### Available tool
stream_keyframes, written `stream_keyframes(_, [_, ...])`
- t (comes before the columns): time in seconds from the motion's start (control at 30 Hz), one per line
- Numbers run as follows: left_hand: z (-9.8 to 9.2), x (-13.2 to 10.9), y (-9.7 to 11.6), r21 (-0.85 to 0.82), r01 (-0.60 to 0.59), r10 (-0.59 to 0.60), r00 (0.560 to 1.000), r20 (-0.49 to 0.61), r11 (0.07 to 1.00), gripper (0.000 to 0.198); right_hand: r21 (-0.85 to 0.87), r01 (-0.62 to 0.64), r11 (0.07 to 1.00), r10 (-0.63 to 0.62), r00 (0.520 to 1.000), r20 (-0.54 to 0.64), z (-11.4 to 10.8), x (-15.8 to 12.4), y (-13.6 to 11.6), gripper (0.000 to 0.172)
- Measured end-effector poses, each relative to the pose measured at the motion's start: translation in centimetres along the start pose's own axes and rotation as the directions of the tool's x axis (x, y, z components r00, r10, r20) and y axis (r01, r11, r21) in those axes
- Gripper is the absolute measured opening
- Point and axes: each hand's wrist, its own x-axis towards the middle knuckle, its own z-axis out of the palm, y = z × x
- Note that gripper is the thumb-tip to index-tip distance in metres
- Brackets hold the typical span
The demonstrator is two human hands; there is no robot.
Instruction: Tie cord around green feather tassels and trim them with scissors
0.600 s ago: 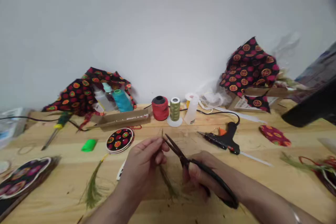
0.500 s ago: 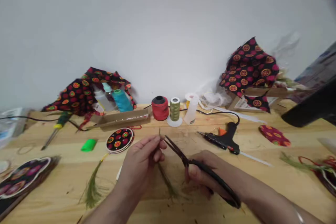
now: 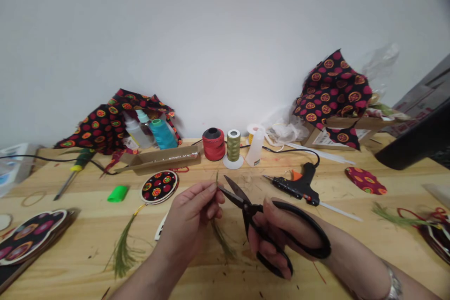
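My left hand (image 3: 191, 222) pinches a thin green feather strand (image 3: 221, 239) upright over the wooden table (image 3: 369, 243); the strand's tip shows just above the fingertips. My right hand (image 3: 281, 234) grips black scissors (image 3: 281, 229) by the loops. The blades are spread apart, with their points right beside the strand at my left fingertips. A second green feather (image 3: 123, 248) lies on the table left of my left arm.
A black glue gun (image 3: 298, 185) with its cord lies right of the scissors. Red (image 3: 213, 144) and olive thread spools (image 3: 233, 146), bottles, a cardboard strip, patterned fabric piles (image 3: 332, 89), fabric-covered discs (image 3: 160, 186), a green clip and a screwdriver crowd the table.
The scissor blades have spread apart and the scissors have turned flatter, showing both loops. My left hand keeps holding the strand in nearly the same place.
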Motion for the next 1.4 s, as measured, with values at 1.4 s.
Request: stream_keyframes(1.4, [0.07,-0.20,0.18,0.039,-0.028,0.027,0.999,0.026,0.999,0.011,0.107,0.008,0.994,-0.009,1.000,0.015,0.37,-0.01,-0.24,0.075])
